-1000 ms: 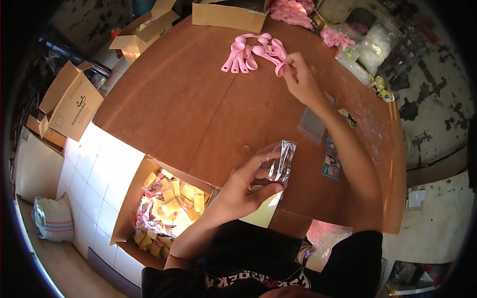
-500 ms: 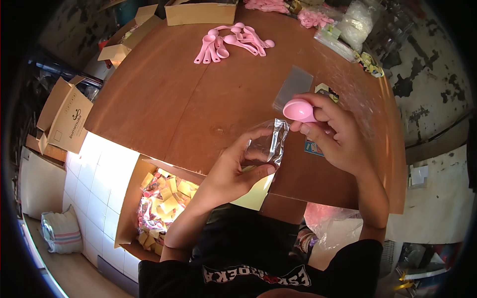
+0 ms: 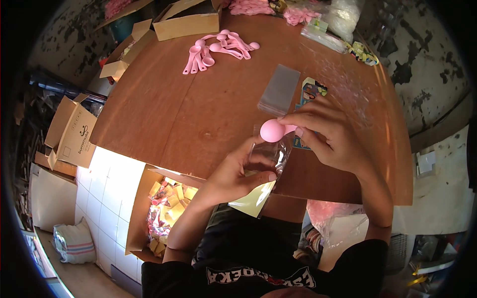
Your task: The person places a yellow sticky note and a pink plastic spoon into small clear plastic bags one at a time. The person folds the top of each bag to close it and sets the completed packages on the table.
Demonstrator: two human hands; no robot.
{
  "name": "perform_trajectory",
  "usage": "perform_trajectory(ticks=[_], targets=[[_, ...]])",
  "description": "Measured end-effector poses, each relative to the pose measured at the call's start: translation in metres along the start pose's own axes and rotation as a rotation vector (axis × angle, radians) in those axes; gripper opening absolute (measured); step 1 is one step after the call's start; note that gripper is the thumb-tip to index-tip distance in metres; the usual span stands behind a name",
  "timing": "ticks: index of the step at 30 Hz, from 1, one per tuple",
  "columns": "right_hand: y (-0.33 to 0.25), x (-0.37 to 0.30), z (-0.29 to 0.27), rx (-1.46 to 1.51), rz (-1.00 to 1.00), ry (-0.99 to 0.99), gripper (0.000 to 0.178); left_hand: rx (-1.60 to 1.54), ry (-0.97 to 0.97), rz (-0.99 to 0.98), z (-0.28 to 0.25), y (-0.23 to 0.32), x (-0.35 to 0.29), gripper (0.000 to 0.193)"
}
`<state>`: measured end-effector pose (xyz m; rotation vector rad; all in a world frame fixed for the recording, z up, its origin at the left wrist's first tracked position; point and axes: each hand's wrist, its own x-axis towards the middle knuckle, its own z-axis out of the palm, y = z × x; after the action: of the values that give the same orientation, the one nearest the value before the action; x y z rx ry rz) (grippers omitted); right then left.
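Observation:
My left hand [image 3: 238,171] grips a small clear plastic bag [image 3: 271,154] with a pale yellow card [image 3: 253,199] in its lower end, held over the near edge of the round brown table [image 3: 164,119]. My right hand [image 3: 325,136] pinches a pink plastic spoon [image 3: 272,130] by its handle, the bowl right at the bag's mouth. Several more pink spoons [image 3: 216,48] lie in a pile at the far side of the table. A flat stack of clear bags [image 3: 279,90] rests just beyond my hands.
An open cardboard box [image 3: 189,22] stands at the table's far edge, with smaller boxes [image 3: 119,64] to its left. On the floor below is a box of yellow and pink packets [image 3: 166,208]. More cartons [image 3: 72,131] sit at left. Printed cards [image 3: 312,89] lie by the bags.
My right hand fetched a pink spoon from the far pile and brought it down to the mouth of the bag. My left hand has kept hold of the bag throughout.

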<state>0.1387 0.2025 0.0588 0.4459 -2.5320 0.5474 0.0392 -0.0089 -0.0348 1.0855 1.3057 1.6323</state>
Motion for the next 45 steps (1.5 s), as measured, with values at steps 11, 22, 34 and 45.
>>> perform_trajectory(ticks=[11,22,34,45], targets=[[-0.009,0.004,-0.002,0.131,0.032,-0.275,0.032,0.11,-0.035,0.082,0.003,-0.002,0.005,0.048],[-0.033,0.025,0.02,0.651,0.418,0.112,0.032,-0.076,0.059,0.063,-0.002,0.017,0.001,0.043],[-0.043,0.014,0.035,0.187,0.165,0.138,0.022,0.149,0.228,0.208,-0.007,0.019,-0.008,0.036],[-0.056,0.009,0.032,-0.145,0.044,0.081,0.017,0.638,0.158,0.141,0.002,0.04,-0.02,0.02]])
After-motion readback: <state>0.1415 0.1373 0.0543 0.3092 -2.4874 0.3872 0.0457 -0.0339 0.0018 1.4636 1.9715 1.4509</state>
